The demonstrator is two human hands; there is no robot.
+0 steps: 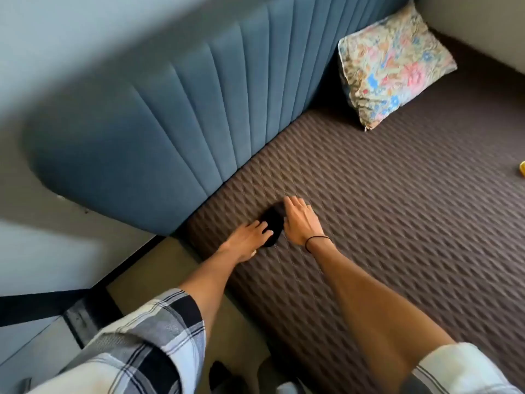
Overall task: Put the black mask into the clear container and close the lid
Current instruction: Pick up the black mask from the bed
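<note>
The black mask (273, 226) lies flat on the brown textured mattress (383, 209), near its left edge by the headboard. My left hand (246, 239) rests on the mask's left side, its fingers spread over the fabric. My right hand (300, 220) presses on the mask's right side, fingers stretched forward. Both hands touch the mask and partly cover it; I cannot tell whether either one grips it. No clear container is in view.
A blue padded headboard (199, 115) runs along the mattress's far left side. A floral pillow (393, 61) leans at the far end. A small yellow object (522, 167) shows at the right edge. The floor (159, 268) lies left of the bed.
</note>
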